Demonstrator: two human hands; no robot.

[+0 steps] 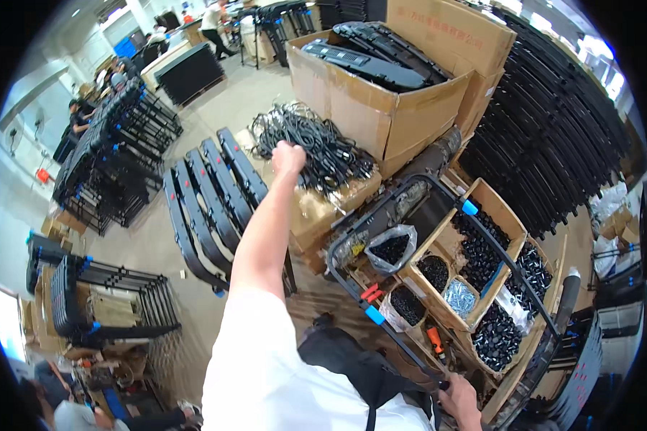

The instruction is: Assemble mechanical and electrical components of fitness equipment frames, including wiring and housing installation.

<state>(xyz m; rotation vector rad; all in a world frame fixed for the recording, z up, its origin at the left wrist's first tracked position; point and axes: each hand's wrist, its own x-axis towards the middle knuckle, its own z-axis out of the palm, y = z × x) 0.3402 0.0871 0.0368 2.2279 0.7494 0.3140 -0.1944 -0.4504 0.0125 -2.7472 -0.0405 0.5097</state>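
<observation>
My left hand (289, 156) is stretched far forward over a tangled heap of black cables (323, 144) on a cardboard box. Its fingers are curled closed at the heap's near left side, and what they hold, if anything, is hidden. Low on the right, my right hand (459, 399) is closed round the near end of a bent black tubular frame (402, 346) with blue sleeves. The frame lies tilted across a bench with open boxes of small parts. Inside them are black caps (497, 337), silver screws (459, 298) and black screws (433, 273).
Several long black housings (208, 190) stand in a row left of the cables. Behind the heap, a large carton (345, 100) holds more black panels. An orange-handled screwdriver (436, 341) lies by the boxes. Stacked black frames (546, 122) rise at right; other people work at far left.
</observation>
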